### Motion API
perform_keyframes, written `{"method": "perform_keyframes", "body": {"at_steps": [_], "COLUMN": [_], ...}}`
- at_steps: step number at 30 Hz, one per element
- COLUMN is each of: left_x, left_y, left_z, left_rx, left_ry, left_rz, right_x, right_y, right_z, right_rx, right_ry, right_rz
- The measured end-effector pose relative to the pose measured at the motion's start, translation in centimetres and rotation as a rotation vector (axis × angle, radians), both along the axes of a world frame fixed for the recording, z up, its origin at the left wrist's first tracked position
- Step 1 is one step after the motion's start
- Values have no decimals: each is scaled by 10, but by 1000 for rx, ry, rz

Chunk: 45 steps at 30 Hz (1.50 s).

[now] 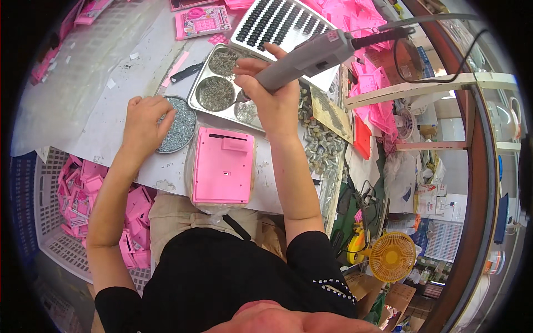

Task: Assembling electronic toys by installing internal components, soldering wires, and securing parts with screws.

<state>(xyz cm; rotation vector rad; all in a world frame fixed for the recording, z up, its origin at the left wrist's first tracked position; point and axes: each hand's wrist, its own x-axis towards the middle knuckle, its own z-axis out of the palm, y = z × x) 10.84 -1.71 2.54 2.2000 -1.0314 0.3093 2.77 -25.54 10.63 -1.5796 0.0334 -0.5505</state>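
My right hand point(272, 100) is wrapped around a grey electric screwdriver point(305, 60), held tilted with its tip low over a metal tray point(195, 100). The tray has round wells of small metal parts point(215, 93). My left hand point(149, 123) rests at the left rim of a round dish point(192, 132) full of small silvery screws point(179, 126). Its fingers are curled closed, and whatever they may pinch is hidden. Between my forearms lies a pink plastic housing point(223, 169), flat, with a slot near its far edge and several small holes.
A white tray of black round parts point(272, 25) lies at the far side, beside a packaged pink toy point(202, 21). Loose metal parts point(322, 147) cover the table's right. A basket point(50, 222) of pink pieces stands at left. A yellow fan point(392, 256) is at lower right.
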Motion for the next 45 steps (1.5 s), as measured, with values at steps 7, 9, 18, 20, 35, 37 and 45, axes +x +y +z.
{"method": "perform_keyframes", "body": {"at_steps": [7, 9, 18, 20, 35, 37, 45], "left_x": [-21, -25, -23, -28, -78, -86, -86], "left_y": [-51, -68, -79, -81, 19, 19, 3], "left_z": [123, 142, 150, 158, 20, 5, -5], "left_rx": [-602, -606, -583, -695, -430, -442, -498], "left_ry": [138, 91, -193, -171, 423, 347, -30], "left_rz": [-280, -337, -174, -203, -261, -278, -314], "right_x": [-2, 7, -15, -14, -38, -42, -48], "right_y": [23, 26, 42, 41, 53, 55, 60], "right_z": [-10, -18, 2, 1, 7, 9, 5], "right_rx": [-88, -245, -36, -77, 122, 133, 133], "right_ry": [-2, -123, 2, -27, -17, -11, -3], "right_rz": [86, 17, 182, 218, 365, 337, 349]}}
